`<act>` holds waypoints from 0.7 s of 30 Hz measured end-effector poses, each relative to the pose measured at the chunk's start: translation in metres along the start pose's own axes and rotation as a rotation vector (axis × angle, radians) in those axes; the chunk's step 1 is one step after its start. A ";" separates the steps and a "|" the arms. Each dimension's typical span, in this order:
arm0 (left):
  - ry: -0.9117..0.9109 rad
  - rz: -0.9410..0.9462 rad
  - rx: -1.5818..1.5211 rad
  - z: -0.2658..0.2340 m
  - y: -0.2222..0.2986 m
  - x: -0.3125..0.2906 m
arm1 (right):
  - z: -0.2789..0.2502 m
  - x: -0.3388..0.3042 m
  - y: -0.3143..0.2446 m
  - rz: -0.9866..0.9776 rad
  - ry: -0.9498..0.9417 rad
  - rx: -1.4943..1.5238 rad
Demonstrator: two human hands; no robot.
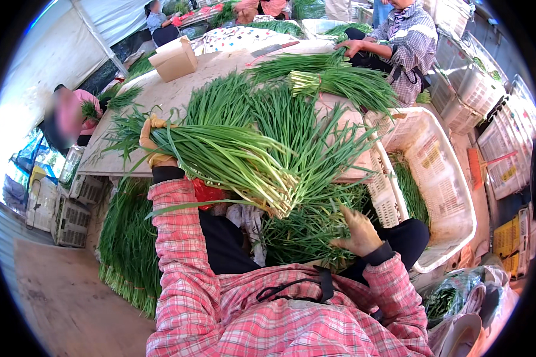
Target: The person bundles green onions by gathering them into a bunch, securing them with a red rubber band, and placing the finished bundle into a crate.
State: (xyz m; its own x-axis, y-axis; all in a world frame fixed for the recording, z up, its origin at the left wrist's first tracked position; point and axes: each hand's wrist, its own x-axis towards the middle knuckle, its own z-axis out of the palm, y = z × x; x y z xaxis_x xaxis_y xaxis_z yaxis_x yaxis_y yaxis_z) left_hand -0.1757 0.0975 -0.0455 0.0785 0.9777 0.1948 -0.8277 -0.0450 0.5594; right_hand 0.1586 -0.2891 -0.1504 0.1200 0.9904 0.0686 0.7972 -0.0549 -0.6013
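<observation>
My left hand (153, 143), in a tan glove, is closed around the leafy end of a large bunch of garlic chives (232, 157). The bunch lies slantwise over the table's near edge, its pale cut ends pointing right and toward me. More loose chives (274, 113) are spread on the table just behind it. My right hand (360, 234), also gloved, hangs over a heap of loose green leaves (307, 229) at my lap. Its thumb and forefinger stand apart, with nothing seen between them.
A white plastic crate (452, 208) with chives inside stands at my right. Tied chives (339, 83) lie on the table (220, 62) near a co-worker (408, 44). A cardboard box (174, 59) and a knife (274, 49) sit farther back. Stacked chives (128, 238) stand at my left.
</observation>
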 end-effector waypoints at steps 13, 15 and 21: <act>-0.311 -0.274 -0.042 0.053 -0.015 -0.049 | -0.026 0.072 -0.066 -0.094 0.218 0.148; -0.222 -0.284 -0.060 0.045 -0.019 -0.048 | -0.013 0.049 -0.043 -0.065 0.139 0.198; -0.135 -0.138 -0.026 0.012 -0.016 -0.034 | -0.015 -0.016 0.017 0.121 0.335 -0.007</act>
State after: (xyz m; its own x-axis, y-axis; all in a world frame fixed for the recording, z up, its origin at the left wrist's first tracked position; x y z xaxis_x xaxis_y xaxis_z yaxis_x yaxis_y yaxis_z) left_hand -0.1580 0.0629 -0.0515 0.2645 0.9378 0.2247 -0.8178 0.0947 0.5676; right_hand 0.1795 -0.3075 -0.1496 0.4004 0.8800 0.2556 0.7694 -0.1714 -0.6153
